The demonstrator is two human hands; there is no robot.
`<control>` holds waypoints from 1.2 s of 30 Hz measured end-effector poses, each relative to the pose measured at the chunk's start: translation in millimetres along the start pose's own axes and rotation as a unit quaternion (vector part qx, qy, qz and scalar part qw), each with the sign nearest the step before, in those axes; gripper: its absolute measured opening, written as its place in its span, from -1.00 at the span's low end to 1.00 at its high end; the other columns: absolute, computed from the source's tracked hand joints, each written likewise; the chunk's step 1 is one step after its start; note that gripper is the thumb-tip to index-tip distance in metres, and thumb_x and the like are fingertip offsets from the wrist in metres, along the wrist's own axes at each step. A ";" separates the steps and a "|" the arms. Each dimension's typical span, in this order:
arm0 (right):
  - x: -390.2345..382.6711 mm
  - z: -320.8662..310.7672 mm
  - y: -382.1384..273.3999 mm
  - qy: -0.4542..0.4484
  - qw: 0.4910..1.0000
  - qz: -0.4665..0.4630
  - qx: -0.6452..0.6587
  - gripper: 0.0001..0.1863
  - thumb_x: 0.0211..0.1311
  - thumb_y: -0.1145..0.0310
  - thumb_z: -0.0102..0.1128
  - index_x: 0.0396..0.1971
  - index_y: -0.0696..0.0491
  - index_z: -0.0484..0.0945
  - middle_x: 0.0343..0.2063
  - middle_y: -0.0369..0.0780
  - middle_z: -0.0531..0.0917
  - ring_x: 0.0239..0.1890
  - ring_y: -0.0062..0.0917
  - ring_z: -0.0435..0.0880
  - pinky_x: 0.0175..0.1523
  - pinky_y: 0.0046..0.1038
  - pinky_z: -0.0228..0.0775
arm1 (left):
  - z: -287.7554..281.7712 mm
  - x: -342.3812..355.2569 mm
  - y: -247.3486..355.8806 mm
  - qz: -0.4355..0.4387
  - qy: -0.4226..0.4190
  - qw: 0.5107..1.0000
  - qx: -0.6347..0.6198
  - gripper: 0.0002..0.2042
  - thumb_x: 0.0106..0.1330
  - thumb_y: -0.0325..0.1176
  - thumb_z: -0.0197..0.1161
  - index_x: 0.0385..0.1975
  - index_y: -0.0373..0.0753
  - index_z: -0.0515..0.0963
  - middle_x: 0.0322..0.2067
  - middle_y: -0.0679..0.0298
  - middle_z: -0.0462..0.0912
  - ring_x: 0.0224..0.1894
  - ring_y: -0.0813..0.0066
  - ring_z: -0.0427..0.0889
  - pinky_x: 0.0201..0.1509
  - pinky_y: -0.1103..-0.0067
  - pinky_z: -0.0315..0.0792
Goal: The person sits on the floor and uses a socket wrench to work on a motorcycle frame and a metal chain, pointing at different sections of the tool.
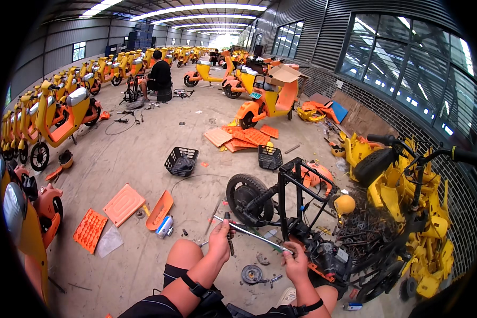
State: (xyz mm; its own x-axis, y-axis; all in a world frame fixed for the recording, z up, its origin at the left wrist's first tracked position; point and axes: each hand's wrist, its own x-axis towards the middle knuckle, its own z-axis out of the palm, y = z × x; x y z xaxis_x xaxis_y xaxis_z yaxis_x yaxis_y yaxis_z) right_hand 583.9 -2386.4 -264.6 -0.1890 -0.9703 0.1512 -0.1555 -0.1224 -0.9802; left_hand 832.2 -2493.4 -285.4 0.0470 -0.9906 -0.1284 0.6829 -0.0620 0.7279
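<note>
Left hand (219,241): fingers curled around a silver rod (257,235) near its upper-left end, plus a dark, ribbed-looking shaft (231,245). Right hand (297,262): thumb and fingers pinch the rod's lower-right end. Rod is slim, straight, shiny, slanting across lower centre of the frame; no marking legible on it. Dark shaft stands near upright, crossing the rod at the left hand; its exact type unclear.

Just beyond: black bare scooter frame (283,212) with a black-tyred wheel (244,199), centre right. Writing: blue-and-white can (165,227), lower left of centre, bears print too small to read; green plate (256,96) on a yellow-orange scooter (271,102), upper centre, carries pale characters.
</note>
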 end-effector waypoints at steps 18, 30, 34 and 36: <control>-2.9 0.8 -2.8 -0.107 0.986 0.125 -0.020 -0.61 0.45 0.17 0.31 0.03 0.20 0.62 -0.16 -0.16 0.73 -0.14 -0.51 0.69 -0.07 -0.44 0.53 | 2.5 -6.4 -14.0 -0.044 -0.020 0.995 0.087 -0.68 0.54 -0.08 0.23 -0.12 -0.26 0.63 -0.33 0.37 0.61 -0.27 0.59 0.51 -0.14 0.59 0.36; -24.6 60.3 54.2 -0.312 0.925 0.143 -0.165 -0.27 0.31 0.02 0.41 0.30 0.21 0.44 0.15 0.03 0.63 0.13 -0.33 0.68 0.18 -0.30 0.56 | 11.5 -18.6 -40.1 -0.088 -0.025 0.990 0.109 -0.81 0.49 -0.29 0.29 -0.07 -0.26 0.63 -0.31 0.33 0.66 -0.29 0.58 0.55 -0.21 0.61 0.39; -22.0 63.5 53.5 -0.284 0.927 0.132 -0.208 -0.40 0.30 0.06 0.41 0.17 0.18 0.56 0.02 -0.04 0.70 -0.02 -0.32 0.74 0.09 -0.32 0.58 | 10.7 -17.9 -35.3 -0.101 -0.019 0.988 0.116 -0.81 0.50 -0.23 0.29 -0.15 -0.22 0.63 -0.33 0.35 0.66 -0.32 0.59 0.55 -0.25 0.61 0.35; -18.8 60.9 50.4 -0.257 0.928 0.100 -0.250 -0.47 0.29 0.08 0.41 0.10 0.15 0.62 -0.03 -0.08 0.72 -0.05 -0.31 0.75 0.07 -0.33 0.58 | 10.1 -17.8 -33.7 -0.099 -0.020 0.989 0.112 -0.79 0.50 -0.20 0.29 -0.14 -0.21 0.63 -0.34 0.36 0.66 -0.33 0.60 0.55 -0.25 0.62 0.35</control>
State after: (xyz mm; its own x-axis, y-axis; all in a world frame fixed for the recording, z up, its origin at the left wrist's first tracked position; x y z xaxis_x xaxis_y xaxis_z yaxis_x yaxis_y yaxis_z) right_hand 638.7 -2387.0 -324.6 0.2056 -0.9500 -0.2350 -0.6228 0.0582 -0.7802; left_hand 801.0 -2474.9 -300.8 -0.1036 -0.9601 -0.2599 0.4975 -0.2763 0.8223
